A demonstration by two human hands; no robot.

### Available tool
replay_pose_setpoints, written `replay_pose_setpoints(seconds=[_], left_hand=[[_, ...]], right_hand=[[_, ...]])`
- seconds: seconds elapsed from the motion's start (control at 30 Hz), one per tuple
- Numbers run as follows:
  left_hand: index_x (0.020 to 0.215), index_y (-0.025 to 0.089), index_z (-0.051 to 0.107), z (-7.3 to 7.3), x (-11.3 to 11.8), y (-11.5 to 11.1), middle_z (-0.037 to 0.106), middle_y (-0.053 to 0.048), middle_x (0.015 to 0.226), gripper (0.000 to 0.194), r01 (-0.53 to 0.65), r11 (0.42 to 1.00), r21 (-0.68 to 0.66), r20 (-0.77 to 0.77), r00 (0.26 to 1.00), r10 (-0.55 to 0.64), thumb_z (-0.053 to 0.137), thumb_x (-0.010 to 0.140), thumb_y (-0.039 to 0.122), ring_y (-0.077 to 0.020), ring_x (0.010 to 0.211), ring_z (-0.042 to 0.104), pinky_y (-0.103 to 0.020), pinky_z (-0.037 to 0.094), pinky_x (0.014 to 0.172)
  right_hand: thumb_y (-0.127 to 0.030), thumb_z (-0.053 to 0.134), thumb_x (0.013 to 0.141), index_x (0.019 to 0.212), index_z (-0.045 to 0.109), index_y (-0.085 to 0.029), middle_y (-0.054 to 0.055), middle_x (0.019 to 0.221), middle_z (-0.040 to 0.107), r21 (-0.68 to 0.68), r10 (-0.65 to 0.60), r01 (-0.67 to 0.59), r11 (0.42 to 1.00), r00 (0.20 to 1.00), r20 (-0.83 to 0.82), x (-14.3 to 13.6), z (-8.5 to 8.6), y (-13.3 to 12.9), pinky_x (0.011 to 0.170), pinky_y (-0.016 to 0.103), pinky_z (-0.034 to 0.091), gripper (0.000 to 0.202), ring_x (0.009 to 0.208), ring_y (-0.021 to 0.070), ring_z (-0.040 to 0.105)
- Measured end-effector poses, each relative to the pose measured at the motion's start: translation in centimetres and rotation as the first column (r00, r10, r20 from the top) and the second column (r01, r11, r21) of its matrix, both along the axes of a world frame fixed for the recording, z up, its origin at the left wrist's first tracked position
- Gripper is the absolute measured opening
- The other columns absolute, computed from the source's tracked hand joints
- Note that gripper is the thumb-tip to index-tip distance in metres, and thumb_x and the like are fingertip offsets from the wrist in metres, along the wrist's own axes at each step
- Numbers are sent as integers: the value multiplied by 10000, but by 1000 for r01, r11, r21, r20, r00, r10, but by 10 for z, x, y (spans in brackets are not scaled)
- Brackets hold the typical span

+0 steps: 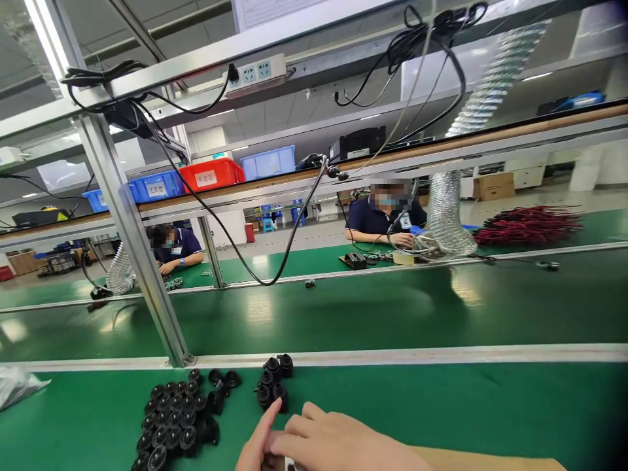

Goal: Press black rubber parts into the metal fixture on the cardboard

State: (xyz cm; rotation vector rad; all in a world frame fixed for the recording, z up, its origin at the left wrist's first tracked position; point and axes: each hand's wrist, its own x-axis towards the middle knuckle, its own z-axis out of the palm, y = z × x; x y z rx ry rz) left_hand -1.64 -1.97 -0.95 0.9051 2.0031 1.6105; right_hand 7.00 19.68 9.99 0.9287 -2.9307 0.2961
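Note:
At the bottom centre, my right hand (333,439) is bent with its fingers curled over a small item, of which only a white and dark bit shows between the hands. My left hand (260,439) meets it from the left, one finger pointing up toward a small group of black round parts (273,381). What the left fingers press on is hidden. Left of the hands lies a larger cluster of black round parts with glossy tops (171,418) on the green table (441,405).
A metal post (132,242) rises at the left. Brown cardboard (471,459) lies at the lower right, a plastic bag (19,386) at the far left. Beyond the green belt (343,314), two people sit near red-black wires (530,226). A black cable (235,245) hangs down.

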Motion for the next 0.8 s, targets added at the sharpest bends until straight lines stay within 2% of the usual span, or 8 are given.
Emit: replay_pose_setpoints(seconds=[0.03,0.1,0.2,0.33,0.5,0.6,0.67,0.8], left_hand=[[1690,177,310,-1,1,0,774,-115,1109,1245,4,1000,11,-7,1000,-4,763,743,846,-315,1038,692,-365,510,909],[1716,185,208,-3,2,1,780,-132,1137,1261,14,1000,27,-8,1000,-14,745,774,831,-341,1081,691,-372,514,882],[1725,180,119,-10,-1,2,775,-143,1192,1288,25,1000,0,-35,999,-25,751,795,808,-325,1065,691,-329,475,791],[1719,174,147,-19,-5,2,773,-125,1168,1434,32,999,13,-127,991,-30,862,657,819,-303,1006,668,-316,420,790],[1719,263,162,-13,3,4,757,-109,1244,1247,82,994,66,-119,990,-74,846,783,724,-294,1105,674,-314,452,868],[1720,236,168,-7,8,5,759,-106,1205,1298,67,994,82,-74,995,-61,872,749,734,-300,1096,682,-331,469,930],[1719,201,175,-5,10,6,763,-115,1167,1319,57,993,104,-58,997,-51,869,740,749,-310,1080,687,-345,474,941],[1718,194,190,-6,10,8,757,-149,1215,1294,65,990,122,-59,997,-58,861,755,738,-317,1102,696,-346,501,942]], right_hand=[[-248,736,940,1295,647,-302,50,1065,728,-28,4,-3,1000,1000,15,0,0,1,664,322,441,369,907,287,673],[-322,797,886,1155,694,-230,66,956,714,-7,-105,106,994,992,73,-1,-4,1,687,329,451,302,836,293,669],[-484,848,836,1061,697,-179,86,905,690,6,-252,254,967,959,127,-3,-10,2,683,329,446,409,800,308,672],[-435,813,867,1233,658,-245,69,1014,687,-109,-100,112,988,989,108,1,-10,6,700,310,437,440,908,299,670],[-543,825,869,1121,672,-173,73,873,665,29,-288,287,958,946,149,5,-2,4,654,317,408,473,758,291,647],[-390,839,877,1329,616,-255,55,976,685,5,-144,145,989,982,124,5,-1,3,640,305,376,522,841,290,659],[-305,842,877,1377,599,-304,43,1014,696,35,-93,90,995,990,106,3,0,2,631,318,362,556,878,298,669],[-464,885,855,1269,660,-167,103,970,718,200,-298,265,943,941,157,3,6,-1,616,369,375,557,813,357,689]])
